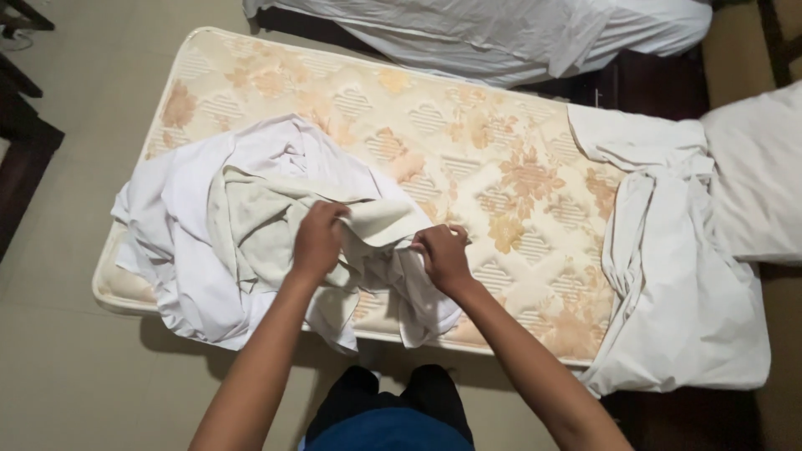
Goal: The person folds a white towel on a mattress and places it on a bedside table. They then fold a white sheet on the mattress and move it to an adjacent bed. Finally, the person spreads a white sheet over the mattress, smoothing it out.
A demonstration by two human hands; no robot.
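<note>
**Both hands in the bundled sheet, mattress mostly bare**

I stand at the long side of the bed and look down at the patterned mattress, cream with faded orange flowers. My left hand is clenched on a fold of the crumpled white sheet, and the fingers are curled tight into the cloth. My right hand grips the same bundle just beside it, where a duller, off-white layer shows among the brighter white. The two hands are near each other, with a pinched ridge of fabric between them.

The sheet lies heaped on the left part of the mattress and spills over the near edge toward the tiled floor. It is nowhere spread flat or tucked. By my judgement the work on it is at an early or middle stage: the cloth is gathered in my grip but neither straightened out nor taken off the bed.

At the right end, a second white sheet hangs bunched over the mattress corner, beside a white pillow. Past the far edge stands another bed draped in white. The middle stretch of the mattress shows bare quilting.
</note>
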